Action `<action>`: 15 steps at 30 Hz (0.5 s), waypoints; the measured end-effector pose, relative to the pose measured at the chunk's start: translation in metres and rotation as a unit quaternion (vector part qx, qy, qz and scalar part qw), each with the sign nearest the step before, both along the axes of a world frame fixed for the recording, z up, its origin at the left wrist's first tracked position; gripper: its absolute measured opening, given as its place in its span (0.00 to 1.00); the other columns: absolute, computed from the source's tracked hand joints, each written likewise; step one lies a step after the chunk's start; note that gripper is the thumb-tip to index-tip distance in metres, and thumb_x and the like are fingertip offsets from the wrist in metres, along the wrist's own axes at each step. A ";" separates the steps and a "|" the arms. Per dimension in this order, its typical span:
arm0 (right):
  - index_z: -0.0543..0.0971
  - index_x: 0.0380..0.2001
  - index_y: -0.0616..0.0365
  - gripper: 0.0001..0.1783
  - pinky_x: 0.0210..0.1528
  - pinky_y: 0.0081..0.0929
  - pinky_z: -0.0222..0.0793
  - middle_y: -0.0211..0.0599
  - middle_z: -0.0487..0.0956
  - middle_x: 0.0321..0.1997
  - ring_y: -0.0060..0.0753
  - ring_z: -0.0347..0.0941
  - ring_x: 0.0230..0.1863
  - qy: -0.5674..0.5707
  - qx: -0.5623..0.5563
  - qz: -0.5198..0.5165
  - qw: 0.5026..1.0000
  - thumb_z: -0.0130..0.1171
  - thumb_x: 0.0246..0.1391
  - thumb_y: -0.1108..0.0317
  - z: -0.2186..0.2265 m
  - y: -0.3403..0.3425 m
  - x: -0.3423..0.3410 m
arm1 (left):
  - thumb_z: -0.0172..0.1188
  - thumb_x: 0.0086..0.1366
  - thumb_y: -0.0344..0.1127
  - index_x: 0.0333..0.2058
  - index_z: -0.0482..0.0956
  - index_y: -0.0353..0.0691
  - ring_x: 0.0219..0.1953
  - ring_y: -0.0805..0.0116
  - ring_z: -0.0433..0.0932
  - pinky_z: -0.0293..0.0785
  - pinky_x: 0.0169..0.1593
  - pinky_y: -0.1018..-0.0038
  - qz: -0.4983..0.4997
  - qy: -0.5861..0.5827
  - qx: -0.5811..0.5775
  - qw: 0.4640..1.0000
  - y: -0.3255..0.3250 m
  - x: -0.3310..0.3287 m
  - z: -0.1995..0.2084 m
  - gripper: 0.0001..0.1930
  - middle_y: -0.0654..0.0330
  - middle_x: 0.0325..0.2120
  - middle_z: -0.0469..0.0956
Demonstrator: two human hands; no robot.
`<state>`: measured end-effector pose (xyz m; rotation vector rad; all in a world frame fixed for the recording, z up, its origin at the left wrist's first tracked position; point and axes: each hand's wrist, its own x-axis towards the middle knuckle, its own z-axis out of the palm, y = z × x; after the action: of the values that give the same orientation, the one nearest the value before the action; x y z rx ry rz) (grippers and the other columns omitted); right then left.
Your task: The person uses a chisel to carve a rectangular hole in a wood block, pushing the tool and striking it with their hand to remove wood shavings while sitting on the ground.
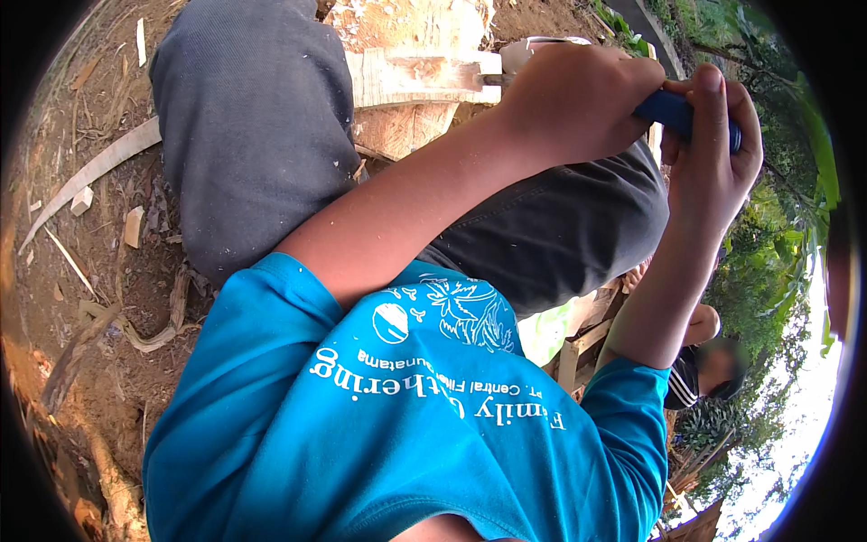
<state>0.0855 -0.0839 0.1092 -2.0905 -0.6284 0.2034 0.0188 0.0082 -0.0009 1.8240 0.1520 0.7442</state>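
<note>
A chisel with a blue handle (670,110) slants across the upper right, held in both my hands. My left hand (582,95) is wrapped round its front part and hides most of the blade. At the handle's rear end my right hand (718,135) is closed on it, the thumb pointing up. A short dark length of blade (496,80) shows left of my left hand, at the end of a slot cut in a pale piece of wood (388,77). Whether the tip touches the wood I cannot tell. The wood lies across a larger block (406,131).
My bent legs (257,135) in dark trousers flank the wood. A curved pale strip (99,176), offcuts (134,226) and roots (158,339) lie on the soil at left. Another person (700,375) is at the right, beside wooden pieces (578,348). Green plants (768,235) stand beyond.
</note>
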 end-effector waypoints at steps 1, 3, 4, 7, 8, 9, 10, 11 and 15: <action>0.80 0.32 0.57 0.15 0.16 0.12 0.56 0.33 0.83 0.27 0.11 0.64 0.16 0.003 -0.015 0.023 1.000 0.64 0.67 0.57 -0.003 0.004 0.003 | 0.67 0.56 0.37 0.42 0.82 0.46 0.35 0.50 0.85 0.82 0.40 0.56 0.011 0.010 -0.003 1.000 0.004 -0.001 -0.002 0.14 0.53 0.31 0.84; 0.81 0.32 0.58 0.15 0.17 0.13 0.56 0.31 0.83 0.26 0.10 0.64 0.16 0.021 0.010 0.038 0.999 0.65 0.67 0.58 -0.010 0.011 0.008 | 0.67 0.57 0.37 0.43 0.82 0.46 0.34 0.50 0.85 0.82 0.40 0.56 0.030 0.013 -0.009 0.999 0.009 -0.002 -0.007 0.14 0.53 0.31 0.85; 0.81 0.33 0.58 0.14 0.17 0.13 0.56 0.31 0.82 0.26 0.10 0.64 0.16 0.014 -0.016 0.049 0.999 0.65 0.67 0.58 -0.008 0.016 0.008 | 0.67 0.57 0.37 0.43 0.82 0.47 0.34 0.50 0.85 0.83 0.40 0.57 0.034 0.006 -0.016 0.999 0.011 -0.002 -0.010 0.13 0.53 0.30 0.84; 0.82 0.33 0.58 0.13 0.17 0.14 0.55 0.31 0.82 0.26 0.11 0.64 0.16 0.004 -0.052 0.054 0.997 0.65 0.67 0.59 -0.005 0.030 0.007 | 0.66 0.58 0.39 0.37 0.81 0.46 0.32 0.50 0.86 0.83 0.37 0.56 0.066 -0.002 -0.015 0.998 0.014 0.001 -0.015 0.10 0.53 0.26 0.84; 0.82 0.33 0.59 0.13 0.17 0.14 0.55 0.31 0.82 0.26 0.11 0.64 0.16 0.002 -0.057 0.048 0.997 0.65 0.66 0.60 -0.006 0.031 0.006 | 0.65 0.58 0.40 0.35 0.80 0.45 0.31 0.50 0.86 0.83 0.36 0.55 0.078 -0.003 -0.012 0.997 0.014 0.002 -0.016 0.09 0.53 0.25 0.83; 0.82 0.33 0.59 0.13 0.17 0.14 0.55 0.32 0.82 0.26 0.12 0.64 0.16 0.025 -0.036 0.050 0.998 0.66 0.66 0.60 -0.009 0.030 0.009 | 0.65 0.58 0.40 0.35 0.80 0.45 0.31 0.50 0.86 0.83 0.36 0.55 0.075 -0.004 -0.011 0.997 0.013 0.003 -0.018 0.09 0.53 0.25 0.83; 0.81 0.33 0.59 0.13 0.17 0.14 0.55 0.33 0.83 0.26 0.12 0.64 0.16 0.048 -0.012 0.054 0.997 0.66 0.66 0.60 -0.014 0.027 0.015 | 0.65 0.58 0.40 0.35 0.80 0.45 0.31 0.50 0.86 0.83 0.36 0.55 0.074 -0.004 -0.009 0.997 0.013 0.004 -0.020 0.09 0.53 0.25 0.83; 0.81 0.33 0.59 0.13 0.17 0.14 0.56 0.34 0.83 0.27 0.12 0.64 0.16 0.067 0.012 0.054 0.996 0.66 0.66 0.61 -0.018 0.023 0.021 | 0.65 0.59 0.40 0.35 0.80 0.44 0.31 0.50 0.86 0.83 0.36 0.55 0.070 -0.007 -0.006 0.998 0.013 0.006 -0.021 0.09 0.53 0.25 0.83; 0.80 0.33 0.58 0.12 0.15 0.16 0.56 0.38 0.85 0.30 0.14 0.64 0.15 0.118 0.063 0.023 0.991 0.66 0.66 0.61 -0.042 0.001 0.041 | 0.65 0.60 0.40 0.34 0.80 0.44 0.31 0.50 0.86 0.83 0.37 0.56 0.032 0.016 0.044 0.998 0.010 0.012 -0.030 0.08 0.53 0.26 0.84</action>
<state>0.1261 -0.0824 0.0672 -1.8969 -0.5323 0.4192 0.0305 0.0186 -0.0307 1.9229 0.2022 0.7774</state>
